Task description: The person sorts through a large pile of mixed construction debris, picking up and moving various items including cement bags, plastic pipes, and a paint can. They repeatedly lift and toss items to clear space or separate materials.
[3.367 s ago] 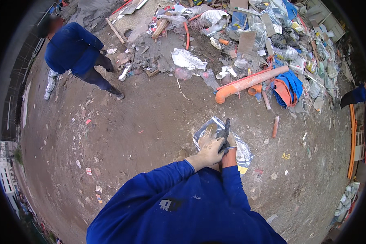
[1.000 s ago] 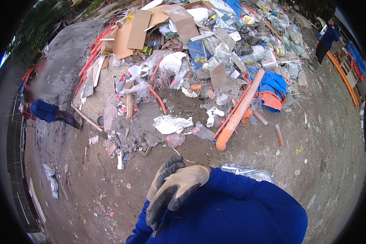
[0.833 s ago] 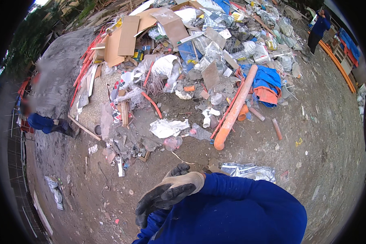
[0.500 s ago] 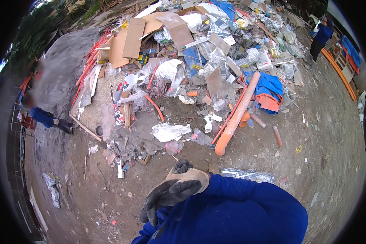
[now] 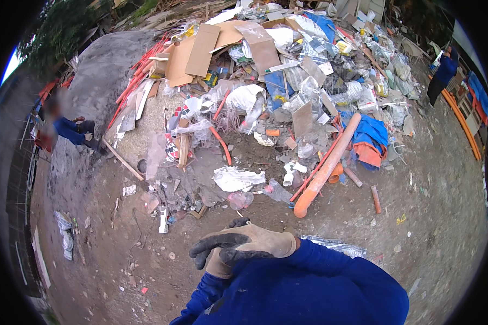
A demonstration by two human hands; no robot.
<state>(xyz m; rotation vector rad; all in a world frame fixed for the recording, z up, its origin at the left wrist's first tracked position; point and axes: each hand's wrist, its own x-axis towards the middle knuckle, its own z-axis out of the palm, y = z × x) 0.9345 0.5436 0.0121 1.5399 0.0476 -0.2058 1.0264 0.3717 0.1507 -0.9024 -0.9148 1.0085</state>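
Note:
Both my hands meet close in front of my body, in beige gloves with dark grey coating. My right hand (image 5: pixel 257 240) comes across from the right. Its fingers point left and lie bent over my left hand (image 5: pixel 218 265), touching it. Of the left one, mainly the beige glove cuff and wrist show beneath; its fingers are mostly hidden behind the right hand. No tool or loose object is visible in either hand. On the ground just beyond my right wrist lies a silvery printed plastic sheet (image 5: pixel 336 247), partly covered by my blue sleeve (image 5: pixel 325 265).
Ahead rises a rubbish heap with cardboard (image 5: pixel 203 50), plastic bags and a blue tarp (image 5: pixel 370 135). A long orange pipe (image 5: pixel 328 165) slants toward me. White sheeting (image 5: pixel 238 179) lies nearer. One person (image 5: pixel 70 130) is at far left, another (image 5: pixel 445 73) at far right.
My right hand has turned so its beige back shows and now lies over the left. The left cuff has come into view. The scene has shifted slightly right and down.

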